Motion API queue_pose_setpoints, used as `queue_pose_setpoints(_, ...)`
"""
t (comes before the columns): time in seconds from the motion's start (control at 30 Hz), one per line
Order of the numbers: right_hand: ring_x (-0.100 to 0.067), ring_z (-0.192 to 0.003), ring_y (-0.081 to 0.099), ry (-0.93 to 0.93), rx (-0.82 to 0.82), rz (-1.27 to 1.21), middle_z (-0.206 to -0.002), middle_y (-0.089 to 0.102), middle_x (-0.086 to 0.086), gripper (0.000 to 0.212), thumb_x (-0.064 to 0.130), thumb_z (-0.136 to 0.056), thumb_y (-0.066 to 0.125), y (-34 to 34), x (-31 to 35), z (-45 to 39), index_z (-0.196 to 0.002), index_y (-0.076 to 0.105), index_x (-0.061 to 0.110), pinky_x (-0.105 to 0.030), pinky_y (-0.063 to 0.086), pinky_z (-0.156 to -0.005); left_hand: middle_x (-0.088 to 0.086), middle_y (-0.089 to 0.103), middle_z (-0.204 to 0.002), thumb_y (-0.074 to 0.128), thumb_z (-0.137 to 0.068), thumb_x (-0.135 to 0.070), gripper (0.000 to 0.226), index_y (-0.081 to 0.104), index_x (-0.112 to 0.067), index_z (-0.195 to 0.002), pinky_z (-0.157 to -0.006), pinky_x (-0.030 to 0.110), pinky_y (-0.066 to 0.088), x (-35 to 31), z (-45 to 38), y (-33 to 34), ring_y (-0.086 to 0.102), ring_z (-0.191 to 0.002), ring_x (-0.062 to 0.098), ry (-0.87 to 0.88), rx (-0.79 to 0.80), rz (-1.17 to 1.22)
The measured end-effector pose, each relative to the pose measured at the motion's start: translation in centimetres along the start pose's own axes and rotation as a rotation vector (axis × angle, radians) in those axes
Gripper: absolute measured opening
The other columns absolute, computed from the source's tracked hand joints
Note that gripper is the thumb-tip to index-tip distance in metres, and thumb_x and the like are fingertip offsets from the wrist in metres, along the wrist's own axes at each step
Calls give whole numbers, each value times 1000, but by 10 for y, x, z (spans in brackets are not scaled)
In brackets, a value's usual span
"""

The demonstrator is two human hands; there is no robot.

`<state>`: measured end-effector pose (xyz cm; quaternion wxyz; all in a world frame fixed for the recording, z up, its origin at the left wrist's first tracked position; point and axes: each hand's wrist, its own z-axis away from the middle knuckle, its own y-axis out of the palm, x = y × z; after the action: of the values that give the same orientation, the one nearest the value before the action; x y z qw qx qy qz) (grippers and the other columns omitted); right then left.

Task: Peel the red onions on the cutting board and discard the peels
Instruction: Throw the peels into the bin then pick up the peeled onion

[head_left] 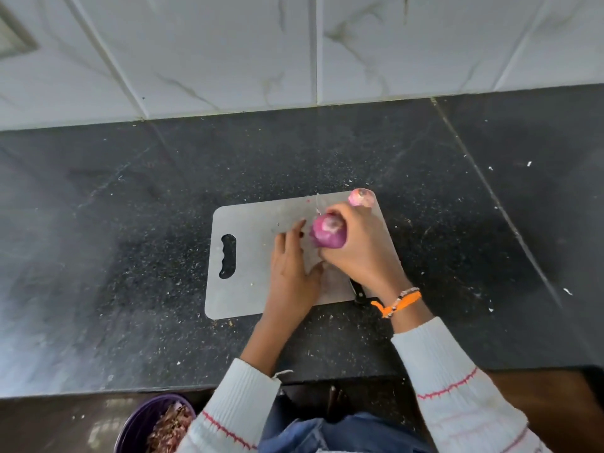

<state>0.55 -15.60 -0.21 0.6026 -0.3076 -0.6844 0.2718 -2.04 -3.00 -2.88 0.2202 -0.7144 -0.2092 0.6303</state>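
Observation:
A grey cutting board (248, 256) with a handle slot lies on the dark counter. My right hand (359, 253) grips a red onion (327, 236) over the middle of the board, cut end facing up. My left hand (292, 266) rests flat on the board just left of that onion, fingers spread, holding nothing. A second red onion (361, 197) sits at the board's far right corner. A black knife handle (359, 293) pokes out from under my right wrist at the board's near edge; its blade is hidden.
A purple bowl (140, 423) holding onion peels stands below the counter edge at the lower left. Small peel scraps speckle the dark counter (130, 223). A white tiled wall (294, 50) rises behind the counter.

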Motion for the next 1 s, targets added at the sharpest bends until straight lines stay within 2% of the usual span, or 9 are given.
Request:
queue_pose_setpoints(0.03,-22,-96,54,-17,38,-5,-105,59,-1,55,26,-61,77,10,7,0,-112,53,24,-36,48,-83,8,42,-122,68,-70,8,82,31,-10,-140,-97,29,38,6,-3,-5,44,-110,17,7,-13,-14)
queue_pose_setpoints(0.1,-22,-101,51,-28,83,25,-111,57,-3,56,22,-67,75,29,16,1,-117,52,22,-34,46,-85,11,45,-120,69,-64,10,87,31,-8,-141,-98,31,38,16,-7,-13,46,-110,21,19,-18,-40)
queue_pose_setpoints(0.2,-23,-104,52,-31,103,-11,-115,59,-5,49,15,-73,70,39,20,0,-119,55,19,-30,43,-89,16,47,-121,68,-63,7,75,43,-3,-133,-98,42,40,25,-10,-17,51,-111,34,32,-21,-85)
queue_pose_setpoints(0.3,-18,-103,58,28,117,-128,-113,64,-5,35,13,-80,66,23,14,-2,-115,62,14,-28,46,-92,16,51,-115,74,-60,-3,67,52,-1,-123,-92,47,44,29,-14,-17,54,-103,36,56,-43,-79)
queue_pose_setpoints(0.43,-14,-85,62,190,-69,23,-94,69,-1,11,11,-85,63,-9,-17,10,-94,69,12,-26,49,-77,12,48,-121,79,-62,-2,69,51,-10,-124,-91,29,36,28,-18,-12,48,-106,29,4,-38,-86)
queue_pose_setpoints(0.5,-11,-79,61,282,-92,134,-86,68,2,4,13,-83,66,-17,-31,20,-86,69,14,-25,48,-71,9,46,-123,80,-63,-6,70,49,-13,-125,-90,27,34,28,-19,-10,44,-108,26,-11,-49,-88)
queue_pose_setpoints(0.67,-10,-76,62,383,-80,168,-81,66,5,12,25,-78,73,-15,-39,30,-85,68,16,-28,53,-69,5,46,-124,82,-64,-20,72,47,-18,-127,-88,29,34,27,-22,-9,42,-104,25,-17,-83,-180)
queue_pose_setpoints(0.87,-11,-78,61,361,-117,178,-89,67,0,9,19,-83,68,-6,-37,30,-90,69,13,-19,45,-65,3,46,-129,84,-61,-30,86,42,-20,-135,-94,31,33,33,-21,-20,42,-111,26,-78,-23,-187)
queue_pose_setpoints(1.0,-13,-75,62,350,-95,201,-83,66,0,4,18,-84,66,-6,-39,27,-83,67,14,-22,48,-63,2,51,-126,80,-68,-30,77,43,-19,-134,-95,32,34,37,-14,-28,43,-109,25,-139,-31,-198)
